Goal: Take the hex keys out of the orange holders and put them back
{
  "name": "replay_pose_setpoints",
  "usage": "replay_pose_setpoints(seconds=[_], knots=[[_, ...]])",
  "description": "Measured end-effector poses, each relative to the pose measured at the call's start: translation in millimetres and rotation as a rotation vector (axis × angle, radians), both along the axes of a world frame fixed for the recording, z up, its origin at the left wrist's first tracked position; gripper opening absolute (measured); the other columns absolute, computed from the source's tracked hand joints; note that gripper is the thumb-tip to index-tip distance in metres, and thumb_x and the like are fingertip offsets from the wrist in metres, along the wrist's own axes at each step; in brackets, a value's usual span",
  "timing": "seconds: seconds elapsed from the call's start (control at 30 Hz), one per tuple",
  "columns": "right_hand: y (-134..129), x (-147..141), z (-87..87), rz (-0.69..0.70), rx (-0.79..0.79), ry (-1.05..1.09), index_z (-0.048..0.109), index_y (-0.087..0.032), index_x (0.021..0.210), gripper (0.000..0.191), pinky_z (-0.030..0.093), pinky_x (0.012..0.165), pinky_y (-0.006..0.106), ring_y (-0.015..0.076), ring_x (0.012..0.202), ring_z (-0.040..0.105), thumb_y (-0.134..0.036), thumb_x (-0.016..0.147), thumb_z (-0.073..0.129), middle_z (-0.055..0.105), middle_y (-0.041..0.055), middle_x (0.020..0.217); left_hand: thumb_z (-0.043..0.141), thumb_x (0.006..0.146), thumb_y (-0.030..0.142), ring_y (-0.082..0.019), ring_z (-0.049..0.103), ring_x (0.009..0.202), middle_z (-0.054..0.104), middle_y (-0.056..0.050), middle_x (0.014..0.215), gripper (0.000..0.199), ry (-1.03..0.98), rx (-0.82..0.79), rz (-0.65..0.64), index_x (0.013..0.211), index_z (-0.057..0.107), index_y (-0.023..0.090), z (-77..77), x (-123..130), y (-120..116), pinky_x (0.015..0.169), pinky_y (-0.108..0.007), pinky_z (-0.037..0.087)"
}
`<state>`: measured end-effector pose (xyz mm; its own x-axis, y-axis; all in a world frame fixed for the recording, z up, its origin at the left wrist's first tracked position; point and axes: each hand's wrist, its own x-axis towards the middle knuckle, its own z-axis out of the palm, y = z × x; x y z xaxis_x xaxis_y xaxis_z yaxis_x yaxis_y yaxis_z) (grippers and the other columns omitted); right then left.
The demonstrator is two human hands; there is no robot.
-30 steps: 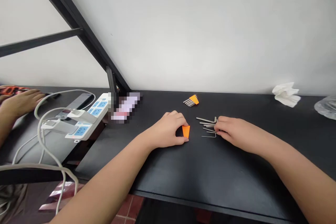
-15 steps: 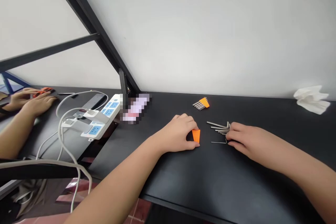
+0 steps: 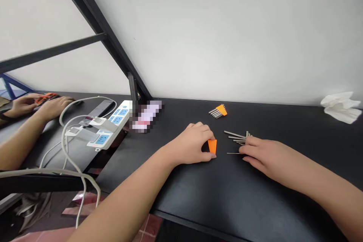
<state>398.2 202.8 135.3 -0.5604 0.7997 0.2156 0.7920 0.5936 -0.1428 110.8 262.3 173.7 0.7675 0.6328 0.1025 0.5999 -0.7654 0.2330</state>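
My left hand [image 3: 195, 143] rests on the black table, thumb and fingers closed around a small orange hex key holder [image 3: 212, 147]. To its right, my right hand [image 3: 263, 155] has its fingertips on the bent end of a thin hex key [image 3: 233, 153], whose long arm points left toward the holder. Just behind those fingers lies a loose bunch of thicker hex keys [image 3: 236, 137], partly hidden by the hand. A second orange holder [image 3: 222, 109], filled with several hex keys, lies farther back.
A white power strip [image 3: 113, 124] with plugged-in chargers and looping white cables [image 3: 68, 147] is at left. Beside it are a phone [image 3: 102, 109] and a blurred-out object [image 3: 147, 117]. Crumpled tissue [image 3: 340, 107] lies far right. Another person's hands [image 3: 53, 107] handle something orange.
My right fingers have come down onto the thin hex key's bent end, and the key has shifted slightly left. My left hand stays on the holder. The other person's hand moved right.
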Motion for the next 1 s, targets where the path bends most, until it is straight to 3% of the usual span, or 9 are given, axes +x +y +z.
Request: replay_pose_setpoints(seconds=[0.2,0.47,0.6,0.73,1.0], knots=[[0,5,8.2,-0.062,-0.127,-0.109,0.064,-0.02,0.084,0.027,0.046,0.063,0.027,0.0144,0.069,0.06,-0.023,0.1,0.042,0.065,0.0054,0.093,0.077,0.085,0.043,-0.022,0.055,0.104,0.066,-0.003,0.107,0.036,-0.011,-0.006,-0.004,0.112,0.067,0.022,0.7,0,0,0.095,-0.037,0.039],[6,18,7.9,-0.197,-0.108,-0.157,0.061,-0.02,0.085,0.026,0.038,0.056,0.028,0.0133,0.062,0.055,-0.028,0.101,0.04,0.061,0.0042,0.09,0.077,0.085,0.045,-0.021,0.055,0.104,0.065,-0.004,0.108,0.036,-0.009,-0.011,0.001,0.111,0.067,0.022,1.1,0,1,0.093,-0.036,0.039],[10,19,3.2,-0.206,-0.041,-0.118,0.064,-0.023,0.106,0.022,0.038,0.054,0.028,0.0117,0.06,0.054,-0.028,0.099,0.044,0.061,0.004,0.099,0.076,0.086,0.046,-0.021,0.055,0.105,0.065,-0.003,0.108,0.037,0.005,-0.011,0.009,0.113,0.067,0.022,2.0,0,0,0.093,-0.036,0.039],[16,23,-3.6,-0.199,0.05,-0.06,0.062,-0.024,0.134,0.039,0.042,0.055,0.027,0.0114,0.062,0.057,-0.032,0.1,0.045,0.062,0.0064,0.104,0.075,0.086,0.046,-0.022,0.054,0.105,0.065,-0.003,0.108,0.036,0.012,-0.012,0.008,0.112,0.067,0.022,3.9,1,-1,0.092,-0.037,0.039],[17,23,3.3,-0.181,-0.032,-0.06,0.068,-0.031,0.131,0.039,0.044,0.059,0.026,0.011,0.065,0.057,-0.032,0.103,0.041,0.06,0.005,0.102,0.076,0.086,0.045,-0.022,0.055,0.107,0.066,-0.003,0.11,0.036,0.013,-0.013,0.01,0.113,0.067,0.022,3.6,1,0,0.093,-0.037,0.039]])
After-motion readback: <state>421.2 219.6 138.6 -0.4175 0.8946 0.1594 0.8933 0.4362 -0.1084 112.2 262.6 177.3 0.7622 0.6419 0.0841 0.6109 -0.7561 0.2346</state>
